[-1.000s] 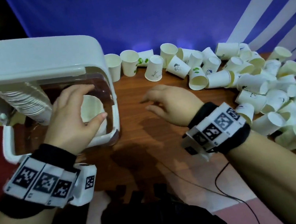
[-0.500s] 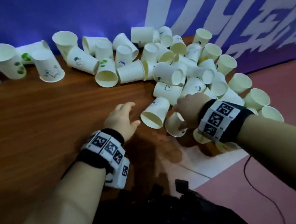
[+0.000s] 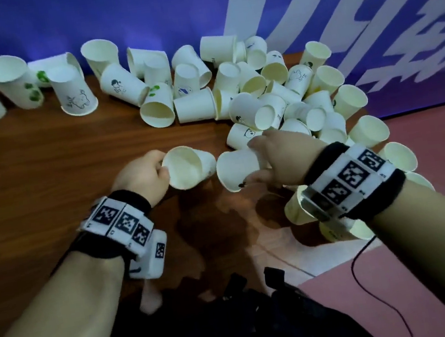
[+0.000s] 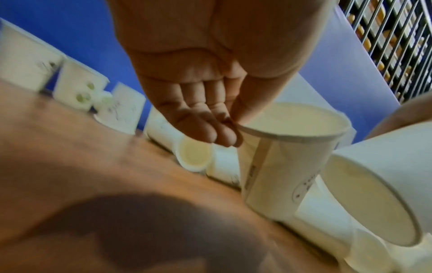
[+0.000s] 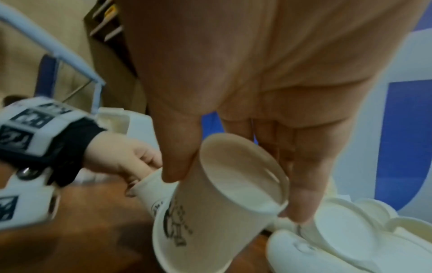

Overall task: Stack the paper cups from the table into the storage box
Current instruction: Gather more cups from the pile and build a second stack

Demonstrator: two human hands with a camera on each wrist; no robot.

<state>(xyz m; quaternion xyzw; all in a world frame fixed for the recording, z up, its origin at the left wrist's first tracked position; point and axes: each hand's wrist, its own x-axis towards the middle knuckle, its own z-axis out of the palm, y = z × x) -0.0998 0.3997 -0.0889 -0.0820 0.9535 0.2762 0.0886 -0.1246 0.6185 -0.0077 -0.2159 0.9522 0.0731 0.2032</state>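
Observation:
My left hand [image 3: 163,169] pinches the rim of a white paper cup [image 3: 189,167], whose mouth faces me; in the left wrist view that paper cup [image 4: 280,162] stands upright under my left hand [image 4: 230,129]. My right hand [image 3: 257,160] grips a second cup [image 3: 240,168] round its base end, its mouth pointing at the left-hand cup. In the right wrist view this second cup [image 5: 217,208] shows a black drawing between thumb and fingers [image 5: 301,194]. The two cups are close together, a little apart. The storage box is out of the head view.
A big heap of loose paper cups [image 3: 277,96] covers the right half of the wooden table [image 3: 71,167], and a row of cups [image 3: 9,82] lines the blue backdrop at the back left. More cups lie under my right wrist by the table's corner. A black cable [image 3: 378,289] trails below.
A second ago my left hand was at the storage box. My view then swung right to the heap, both hands reached in, and now each one holds a cup.

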